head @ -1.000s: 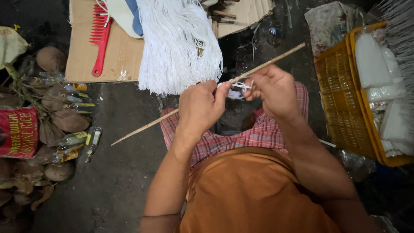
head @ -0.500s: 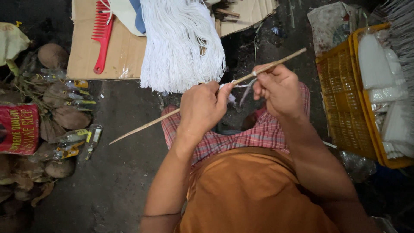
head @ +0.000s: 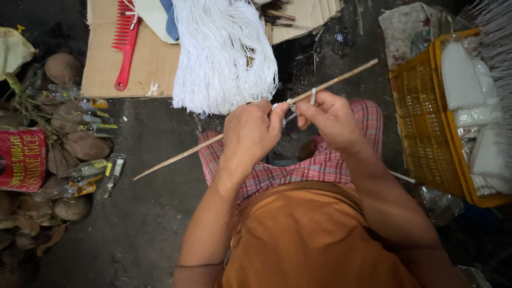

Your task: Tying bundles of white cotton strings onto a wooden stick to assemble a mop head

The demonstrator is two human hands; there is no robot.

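Note:
A long thin wooden stick [head: 181, 156] runs slantwise from lower left to upper right across my lap. My left hand [head: 250, 133] is closed around its middle. My right hand [head: 330, 118] pinches a white string [head: 312, 96] that loops around the stick just beside the left hand. A thick bundle of white strings [head: 221, 53] hangs over the cardboard just above both hands. I sit with an orange shirt and checked cloth over my knees.
A cardboard sheet [head: 149, 64] with a red comb [head: 125, 45] lies at the top left. Coconuts [head: 80, 144], small bottles [head: 109, 173] and a red bag [head: 21, 160] sit at the left. A yellow basket [head: 421, 122] with white bundles stands at the right on the dark ground.
Both hands stay on the stick; my right hand has shifted slightly along it and the white string now loops over the stick. The stick's tilt has barely changed.

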